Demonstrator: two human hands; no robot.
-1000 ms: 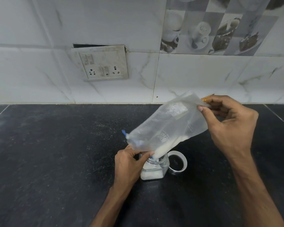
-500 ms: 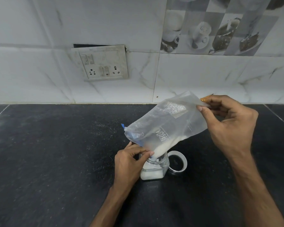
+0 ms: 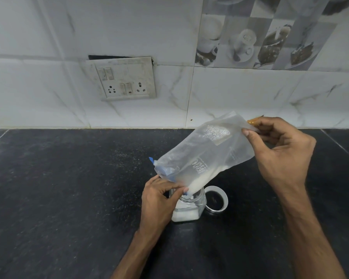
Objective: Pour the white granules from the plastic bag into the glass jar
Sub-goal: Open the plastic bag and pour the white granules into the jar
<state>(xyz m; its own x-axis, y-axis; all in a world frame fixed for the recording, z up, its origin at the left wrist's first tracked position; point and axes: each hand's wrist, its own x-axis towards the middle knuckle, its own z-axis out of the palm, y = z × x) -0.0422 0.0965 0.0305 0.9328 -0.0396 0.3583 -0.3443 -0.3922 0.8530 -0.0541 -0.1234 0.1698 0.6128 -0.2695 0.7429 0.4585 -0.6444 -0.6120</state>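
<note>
I see the plastic bag (image 3: 208, 152) held on a slant. Its blue-edged mouth is low over the glass jar (image 3: 186, 208), and its other end is raised up to the right. My right hand (image 3: 280, 152) pinches that raised end between the thumb and curled fingers. A small orange piece (image 3: 254, 120) pokes out beside the fingertips, and the view is too poor for me to tell what it is.

My left hand (image 3: 159, 200) is curled round the jar near its neck, with the thumb lying against the bag's lower corner at the jar's opening. The white granules (image 3: 201, 178) sit along the bag's lower fold in a band sloping down to the mouth, and a layer of them covers the bottom of the jar.

The jar stands upright on the black countertop (image 3: 69, 198). Just beside it on the right, a round lid (image 3: 216, 200) with a clear rim lies flat on the counter. Behind, a white switchboard (image 3: 123, 78) with sockets is set into the marbled wall tiles (image 3: 250, 93), and the tiles at upper right carry printed cups.
</note>
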